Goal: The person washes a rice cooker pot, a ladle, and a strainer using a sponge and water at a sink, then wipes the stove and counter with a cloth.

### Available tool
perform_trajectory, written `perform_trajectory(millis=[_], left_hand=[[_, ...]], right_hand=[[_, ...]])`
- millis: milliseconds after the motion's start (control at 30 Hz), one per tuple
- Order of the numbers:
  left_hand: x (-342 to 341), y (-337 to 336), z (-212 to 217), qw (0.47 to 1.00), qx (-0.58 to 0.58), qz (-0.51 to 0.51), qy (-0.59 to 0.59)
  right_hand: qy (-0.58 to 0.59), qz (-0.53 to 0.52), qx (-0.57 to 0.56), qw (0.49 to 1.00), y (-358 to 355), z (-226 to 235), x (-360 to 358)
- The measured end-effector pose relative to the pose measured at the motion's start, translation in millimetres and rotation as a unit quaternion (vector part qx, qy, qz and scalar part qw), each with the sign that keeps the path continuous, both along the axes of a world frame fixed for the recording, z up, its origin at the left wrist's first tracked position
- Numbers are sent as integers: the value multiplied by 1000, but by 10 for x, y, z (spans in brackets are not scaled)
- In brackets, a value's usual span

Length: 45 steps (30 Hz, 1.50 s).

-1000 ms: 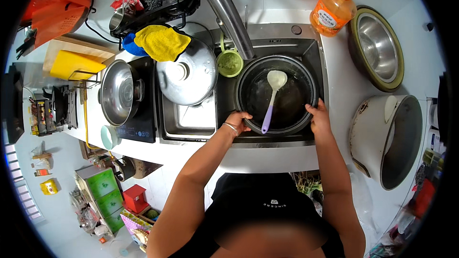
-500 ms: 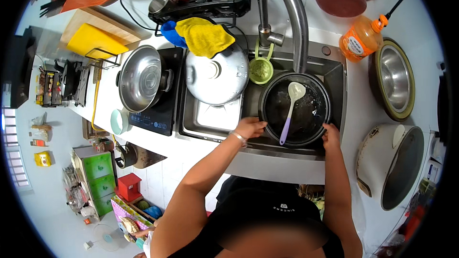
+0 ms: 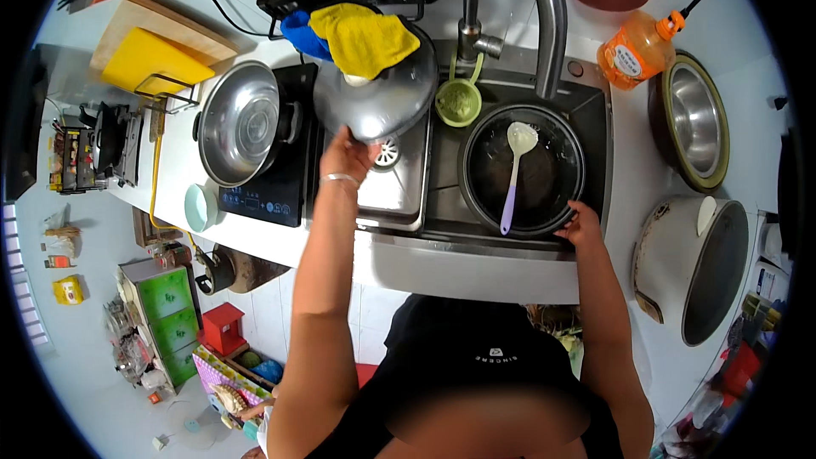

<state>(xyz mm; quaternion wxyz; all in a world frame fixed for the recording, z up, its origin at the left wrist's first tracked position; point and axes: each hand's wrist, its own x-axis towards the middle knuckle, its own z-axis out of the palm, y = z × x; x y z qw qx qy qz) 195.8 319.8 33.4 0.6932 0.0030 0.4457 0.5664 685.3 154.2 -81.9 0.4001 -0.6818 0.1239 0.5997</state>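
Note:
My left hand [image 3: 347, 161] grips the near edge of a large silver pot lid [image 3: 382, 106] over the left sink basin, and the lid is tilted up. Blue and yellow cloths [image 3: 365, 41] lie over the lid's far part. In the right basin stands a round black pot [image 3: 484, 187], its near right rim held by my right hand [image 3: 582, 224]. A ladle [image 3: 515, 174] with a pale bowl and purple handle rests inside the pot. Behind it, next to the faucet [image 3: 551, 34], is a small green strainer [image 3: 459, 104].
Left of the sink, a steel wok [image 3: 242, 123] stands on a black induction cooktop [image 3: 259, 202], near a pale green bowl [image 3: 201, 207]. To the right are an orange soap bottle [image 3: 636, 53], nested metal basins [image 3: 699, 123] and a big white pot [image 3: 667, 263].
My left hand has left the black pot's rim, moved left and taken hold of the lid's edge, tilting it up. My right hand stays on the pot's rim.

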Motion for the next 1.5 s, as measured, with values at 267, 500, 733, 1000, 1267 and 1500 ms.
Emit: perform_trajectory(millis=[267,500,733,1000,1267,1500], left_hand=[[-64,633,364,993,-54,-46,98],[-56,494,-14,973,-93,-130,165],[-411,157,-784,586,125,-323,732],[-134,296,-1158,328,143,-338,871],[1073,-829,-92,510,351,-361,697],[2127,-906,-182,613,446,-331,562]], right_hand=[[15,3,39,999,118,135,9],[-27,2,58,998,123,25,61],[-194,85,166,963,38,251,-312],[-552,345,219,727,247,610,-918],[194,23,231,953,493,865,-1323],[119,-52,278,952,946,348,-1012]])
